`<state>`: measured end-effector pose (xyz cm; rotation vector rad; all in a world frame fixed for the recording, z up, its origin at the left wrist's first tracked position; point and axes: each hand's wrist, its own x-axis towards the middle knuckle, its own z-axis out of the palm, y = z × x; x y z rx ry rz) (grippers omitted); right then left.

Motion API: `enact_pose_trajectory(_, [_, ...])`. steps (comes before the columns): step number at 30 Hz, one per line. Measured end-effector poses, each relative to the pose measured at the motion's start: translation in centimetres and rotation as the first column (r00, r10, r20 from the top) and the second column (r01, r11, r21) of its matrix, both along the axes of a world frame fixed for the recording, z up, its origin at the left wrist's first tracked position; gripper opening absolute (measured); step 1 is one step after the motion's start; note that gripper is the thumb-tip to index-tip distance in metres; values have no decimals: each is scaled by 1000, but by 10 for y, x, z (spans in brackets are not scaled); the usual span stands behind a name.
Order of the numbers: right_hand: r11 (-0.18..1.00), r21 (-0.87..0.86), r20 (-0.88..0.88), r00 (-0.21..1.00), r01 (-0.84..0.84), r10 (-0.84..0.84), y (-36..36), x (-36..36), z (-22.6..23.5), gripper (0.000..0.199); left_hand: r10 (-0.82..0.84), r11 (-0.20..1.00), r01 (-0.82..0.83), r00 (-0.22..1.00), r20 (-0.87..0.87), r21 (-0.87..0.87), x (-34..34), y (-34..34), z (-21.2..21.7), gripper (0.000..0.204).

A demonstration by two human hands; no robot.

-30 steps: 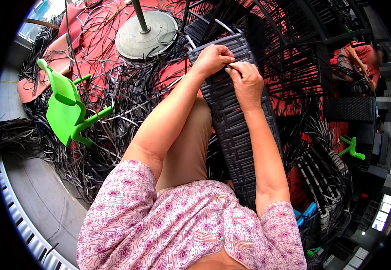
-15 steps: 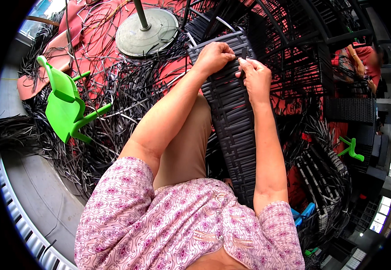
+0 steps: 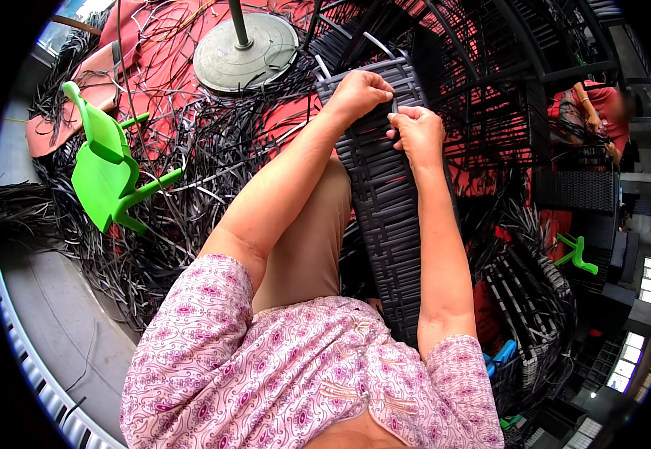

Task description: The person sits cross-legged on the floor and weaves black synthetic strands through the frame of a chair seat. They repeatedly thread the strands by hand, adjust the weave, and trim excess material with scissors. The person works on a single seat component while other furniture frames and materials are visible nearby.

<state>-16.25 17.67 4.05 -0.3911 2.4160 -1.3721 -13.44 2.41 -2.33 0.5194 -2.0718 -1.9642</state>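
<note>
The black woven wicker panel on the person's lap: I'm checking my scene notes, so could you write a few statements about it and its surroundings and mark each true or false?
1. Both hands, left hand and right hand, work at the far end of the black woven wicker panel. True.
2. The green plastic chair stands upright. False: it lies tipped over.
3. The round grey metal base lies beyond the hands. True.
4. The hands rest apart on the knees. False: they are close together on the panel.
</note>
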Motion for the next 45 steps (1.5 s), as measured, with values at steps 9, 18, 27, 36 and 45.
enact_pose_trajectory(9, [997, -60, 7, 999, 41, -40, -6, -7, -21, 23, 5, 997, -2, 1000, -24, 82, -4, -3, -8, 19])
enact_pose_trajectory(18, [999, 16, -161, 986, 51, -47, -19, 2, -9, 21, 57, 991, -54, 998, 26, -120, 1, -8, -4, 24])
enact_pose_trajectory(27, [987, -108, -546, 836, -119, 41, -24, 10, -8, 32, 359, 765, -539, 812, -461, -353, 22, -4, 30, 15])
enact_pose_trajectory(36, [856, -512, -43, 997, -75, 62, -40, -15, -14, 20, 292, 951, -310, 897, -331, -4, 17, -21, 32, 17])
enact_pose_trajectory(45, [911, -410, 75, 997, 45, -16, -38, -24, -20, 23, 221, 593, -177, 974, -52, -786, 3, -15, 14, 19])
